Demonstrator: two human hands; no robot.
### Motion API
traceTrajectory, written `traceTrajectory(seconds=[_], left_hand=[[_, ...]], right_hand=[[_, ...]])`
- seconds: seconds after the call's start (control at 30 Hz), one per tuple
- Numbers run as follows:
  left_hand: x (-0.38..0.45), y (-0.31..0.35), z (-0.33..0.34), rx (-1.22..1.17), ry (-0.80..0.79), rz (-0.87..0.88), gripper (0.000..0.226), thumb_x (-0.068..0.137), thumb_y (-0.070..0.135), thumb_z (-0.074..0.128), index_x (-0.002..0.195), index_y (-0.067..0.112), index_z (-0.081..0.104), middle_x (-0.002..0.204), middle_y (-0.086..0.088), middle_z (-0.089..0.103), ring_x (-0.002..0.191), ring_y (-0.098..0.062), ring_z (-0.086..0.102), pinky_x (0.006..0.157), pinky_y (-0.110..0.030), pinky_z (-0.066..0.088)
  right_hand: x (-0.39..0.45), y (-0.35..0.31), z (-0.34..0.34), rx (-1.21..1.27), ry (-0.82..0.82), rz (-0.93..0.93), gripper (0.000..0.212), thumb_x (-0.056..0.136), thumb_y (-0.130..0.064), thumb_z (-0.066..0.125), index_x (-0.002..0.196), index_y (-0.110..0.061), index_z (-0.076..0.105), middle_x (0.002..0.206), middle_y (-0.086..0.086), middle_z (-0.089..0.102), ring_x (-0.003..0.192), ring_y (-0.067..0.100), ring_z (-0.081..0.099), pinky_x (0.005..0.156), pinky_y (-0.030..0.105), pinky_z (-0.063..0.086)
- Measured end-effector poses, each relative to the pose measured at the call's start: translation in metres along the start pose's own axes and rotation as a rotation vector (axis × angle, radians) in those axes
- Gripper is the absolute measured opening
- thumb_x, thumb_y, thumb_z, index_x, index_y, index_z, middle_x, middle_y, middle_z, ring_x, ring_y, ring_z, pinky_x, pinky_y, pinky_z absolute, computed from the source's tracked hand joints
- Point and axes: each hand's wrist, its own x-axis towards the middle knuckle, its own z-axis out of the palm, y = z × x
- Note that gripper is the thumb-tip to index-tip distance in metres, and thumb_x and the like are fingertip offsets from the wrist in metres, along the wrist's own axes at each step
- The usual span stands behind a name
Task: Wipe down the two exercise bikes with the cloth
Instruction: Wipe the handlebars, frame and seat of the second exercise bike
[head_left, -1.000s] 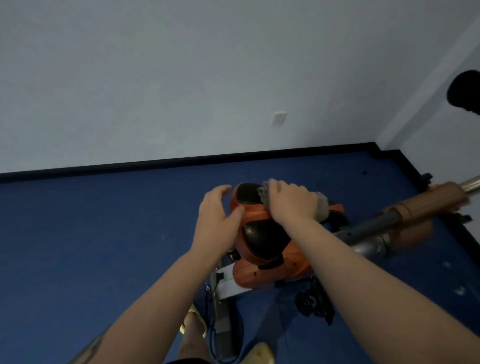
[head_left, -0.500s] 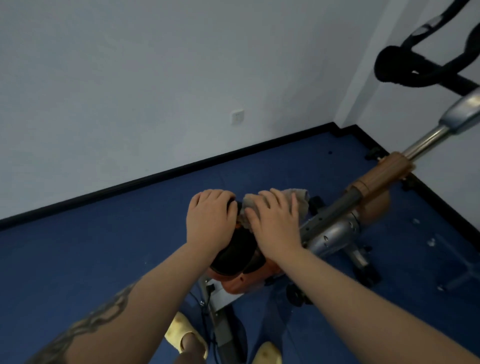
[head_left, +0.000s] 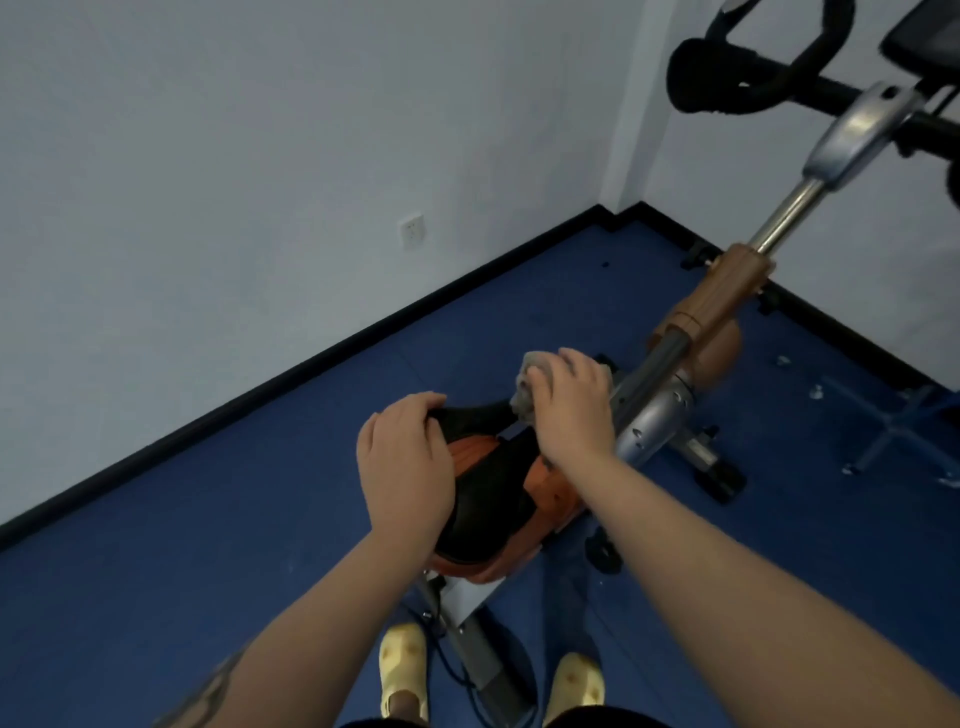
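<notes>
An orange and black exercise bike saddle sits in the middle of the view. My left hand grips its left edge, fingers curled over the rim. My right hand presses a grey cloth onto the saddle's front tip, and the cloth bunches out past the fingers. The bike's silver and brown frame rises to the upper right, up to the black handlebars. Only one bike is in view.
A blue floor meets white walls at a black skirting board. A wall socket sits on the left wall. My yellow shoes stand either side of the bike's rear base. A grey floor stand lies at right.
The view has swung right and up, bringing the handlebars into sight. My right hand with the cloth slid forward toward the saddle's front tip. My left hand stayed on the saddle's left edge.
</notes>
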Motion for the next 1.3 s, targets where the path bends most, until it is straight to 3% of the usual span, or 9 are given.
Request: traceTrajectory(seconds=[0.23,0.4,0.57,0.67,0.77,0.87,1.03,1.17,1.3], left_hand=[[0.027,-0.025,-0.015,0.160,-0.230,0.188,0.022,0.095,0.025,0.050,0.111,0.029,0.064,0.111,0.011,0.062,0.107,-0.014,0.049,0.085,-0.028,0.028],[0.050,-0.041,-0.012,0.024,-0.329,0.286,0.013,0.094,0.024,0.054,0.099,0.029,0.066,0.100,0.011,0.060,0.094,-0.014,0.045,0.078,-0.030,0.031],[0.044,-0.054,-0.003,-0.255,-0.336,0.172,0.014,0.093,0.023,0.055,0.095,0.033,0.064,0.099,0.019,0.060,0.096,-0.003,0.046,0.081,-0.024,0.037],[0.049,-0.056,-0.003,-0.334,-0.400,0.120,0.018,0.096,0.023,0.051,0.095,0.036,0.063,0.096,0.020,0.062,0.094,0.000,0.053,0.074,-0.020,0.041],[0.051,-0.056,-0.005,-0.394,-0.430,0.082,0.020,0.097,0.020,0.048,0.096,0.031,0.064,0.093,0.016,0.065,0.090,-0.004,0.059,0.074,-0.029,0.047],[0.052,-0.053,-0.007,-0.349,-0.446,0.105,0.021,0.098,0.021,0.045,0.103,0.027,0.064,0.101,0.013,0.063,0.097,-0.008,0.056,0.081,-0.033,0.047],[0.054,-0.054,-0.008,-0.271,-0.481,0.215,0.023,0.100,0.022,0.039,0.107,0.026,0.060,0.101,0.011,0.059,0.101,-0.012,0.051,0.080,-0.037,0.047],[0.054,-0.052,-0.008,-0.239,-0.466,0.278,0.026,0.100,0.021,0.037,0.111,0.026,0.060,0.104,0.011,0.059,0.099,-0.012,0.051,0.079,-0.040,0.049],[0.052,-0.055,-0.008,-0.219,-0.469,0.274,0.033,0.100,0.022,0.035,0.117,0.029,0.062,0.102,0.012,0.063,0.090,-0.008,0.056,0.073,-0.034,0.048]], right_hand=[[-0.064,-0.040,0.036,0.308,0.113,0.287,0.073,0.101,-0.034,0.038,0.152,-0.026,-0.014,0.159,0.010,-0.020,0.146,0.030,0.010,0.111,0.033,0.024],[-0.036,-0.046,0.019,0.464,0.204,0.449,0.070,0.100,-0.011,0.038,0.154,-0.019,-0.006,0.160,0.011,-0.005,0.142,0.028,0.023,0.113,0.037,0.031],[-0.088,-0.070,0.038,0.253,0.114,0.392,0.069,0.101,-0.026,0.037,0.153,-0.030,-0.008,0.160,-0.001,-0.018,0.145,0.028,0.015,0.110,0.041,0.035],[-0.115,-0.081,0.049,0.011,0.102,0.150,0.059,0.099,-0.037,0.025,0.154,-0.035,0.003,0.160,-0.012,-0.013,0.148,0.016,-0.010,0.121,0.041,0.012],[-0.090,-0.075,0.038,-0.192,0.015,-0.067,0.053,0.101,-0.042,0.017,0.153,-0.035,0.015,0.161,-0.014,0.005,0.147,0.008,-0.009,0.120,0.043,-0.003],[-0.051,-0.066,0.022,-0.194,-0.030,0.090,0.049,0.104,-0.042,0.023,0.152,-0.033,0.023,0.161,-0.012,0.008,0.147,0.009,-0.008,0.119,0.043,-0.007],[-0.112,-0.083,0.059,-0.188,0.105,0.097,0.056,0.097,-0.052,0.010,0.152,-0.040,0.008,0.161,-0.012,-0.002,0.147,0.011,-0.014,0.121,0.042,0.003],[-0.086,-0.072,0.040,-0.044,0.069,0.238,0.056,0.104,-0.043,0.023,0.155,-0.030,0.004,0.162,-0.006,-0.011,0.146,0.014,-0.019,0.121,0.038,-0.002],[-0.086,-0.091,0.044,-0.035,0.119,0.471,0.058,0.102,-0.046,0.023,0.154,-0.031,0.002,0.160,-0.002,-0.018,0.144,0.031,0.016,0.108,0.046,0.035]])
